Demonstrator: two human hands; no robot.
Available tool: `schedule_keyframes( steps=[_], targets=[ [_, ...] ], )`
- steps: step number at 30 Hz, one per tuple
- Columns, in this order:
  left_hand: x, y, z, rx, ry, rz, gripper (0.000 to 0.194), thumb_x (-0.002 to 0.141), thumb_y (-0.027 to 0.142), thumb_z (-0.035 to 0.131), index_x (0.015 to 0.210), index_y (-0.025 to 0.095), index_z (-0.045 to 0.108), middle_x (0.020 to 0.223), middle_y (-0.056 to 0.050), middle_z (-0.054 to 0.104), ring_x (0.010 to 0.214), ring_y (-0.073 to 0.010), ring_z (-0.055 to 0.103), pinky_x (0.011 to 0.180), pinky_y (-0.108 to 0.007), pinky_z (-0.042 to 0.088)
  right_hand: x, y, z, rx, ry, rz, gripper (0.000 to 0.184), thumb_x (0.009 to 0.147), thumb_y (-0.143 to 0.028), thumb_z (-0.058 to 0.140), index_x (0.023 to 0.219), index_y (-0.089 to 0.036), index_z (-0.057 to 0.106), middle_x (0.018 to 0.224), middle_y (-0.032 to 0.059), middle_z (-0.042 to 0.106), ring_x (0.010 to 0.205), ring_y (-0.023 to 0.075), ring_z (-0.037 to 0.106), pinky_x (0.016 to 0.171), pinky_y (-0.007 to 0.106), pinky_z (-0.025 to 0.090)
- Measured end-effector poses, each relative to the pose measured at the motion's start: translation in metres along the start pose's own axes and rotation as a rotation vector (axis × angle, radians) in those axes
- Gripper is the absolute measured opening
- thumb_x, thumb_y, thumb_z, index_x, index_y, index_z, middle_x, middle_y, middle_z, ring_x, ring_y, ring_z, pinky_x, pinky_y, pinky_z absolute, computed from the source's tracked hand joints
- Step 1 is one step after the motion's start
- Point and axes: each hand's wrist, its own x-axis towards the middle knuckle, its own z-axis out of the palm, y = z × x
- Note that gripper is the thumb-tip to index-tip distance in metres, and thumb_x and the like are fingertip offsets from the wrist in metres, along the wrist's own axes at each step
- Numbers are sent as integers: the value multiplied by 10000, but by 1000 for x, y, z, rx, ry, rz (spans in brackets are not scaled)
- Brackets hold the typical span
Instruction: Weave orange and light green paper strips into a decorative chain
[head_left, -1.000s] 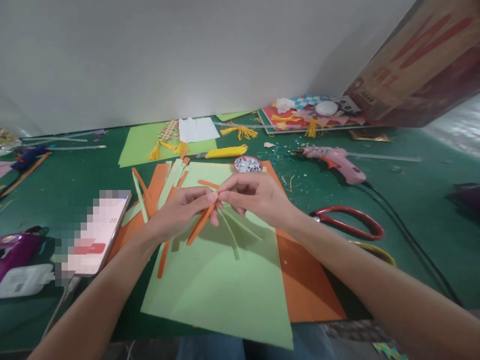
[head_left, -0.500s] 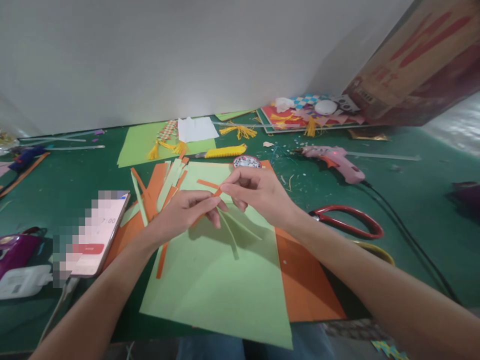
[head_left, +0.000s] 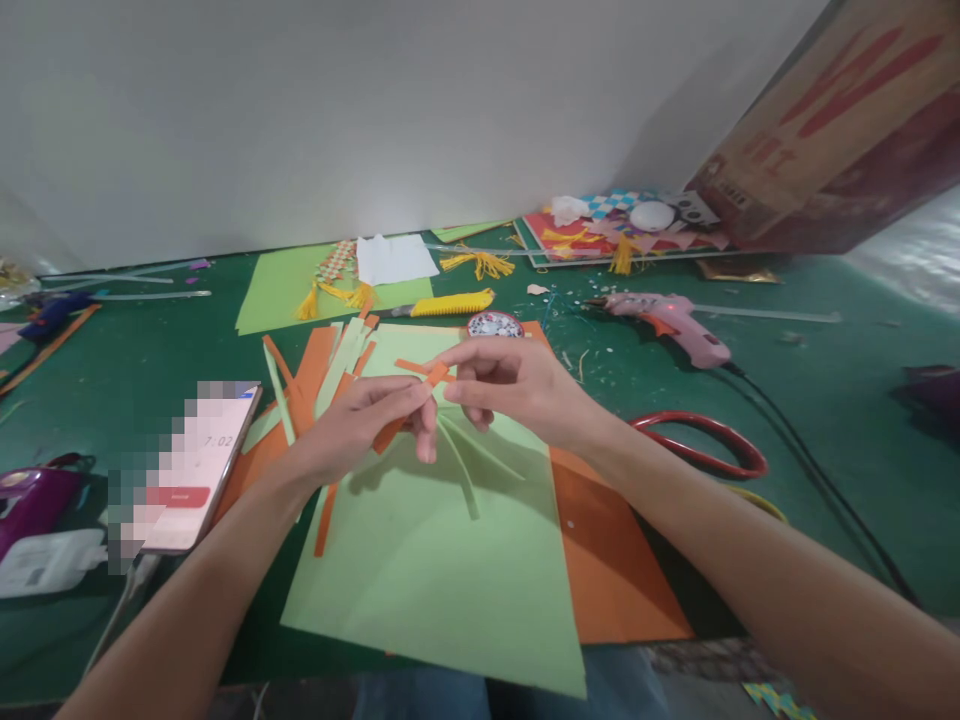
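Observation:
My left hand (head_left: pixel 375 410) pinches an orange paper strip (head_left: pixel 436 374) between thumb and fingers. The strip's upper end sticks out past the thumb, and a lower length shows beneath the hand. My right hand (head_left: pixel 517 385) is at that upper end, its thumb and index finger apart, with the index fingertip close to or touching the strip. Under both hands lies a light green paper sheet (head_left: pixel 450 580). On it rest another orange strip (head_left: pixel 409 365) and thin pale green strips (head_left: pixel 465 480). A bundle of green and orange strips (head_left: pixel 341 360) lies beyond my left wrist.
Orange sheets (head_left: pixel 607 560) lie under the green one. A yellow utility knife (head_left: pixel 454 303) lies beyond. At right are a pink glue gun (head_left: pixel 675 322) with a cord and red-handled scissors (head_left: pixel 701 440). A phone (head_left: pixel 199 480) and white charger (head_left: pixel 49 563) lie at left.
The fingers of my right hand have parted from their pinch on the orange strip. My left hand has tilted slightly, and more of the strip shows.

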Motion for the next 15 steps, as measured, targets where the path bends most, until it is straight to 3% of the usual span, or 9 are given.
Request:
schedule_keyframes(
  steps=[5, 15],
  targets=[
    [-2, 2, 1, -18, -60, -32, 351, 909, 368, 469, 668, 162, 618, 557, -9, 621, 598, -117, 601, 654, -251, 456, 1, 0, 2, 32, -16, 0, 222, 717, -307, 716, 851, -141, 653, 505, -67, 502, 422, 57, 478, 422, 203, 411],
    [-1, 0, 0, -59, -54, -27, 317, 888, 398, 509, 723, 166, 649, 588, -7, 645, 578, -106, 593, 650, -248, 450, 0, -1, 2, 26, -59, 3, 232, 722, -338, 715, 826, -140, 652, 534, -44, 540, 443, 59, 490, 427, 198, 407]
  ],
)
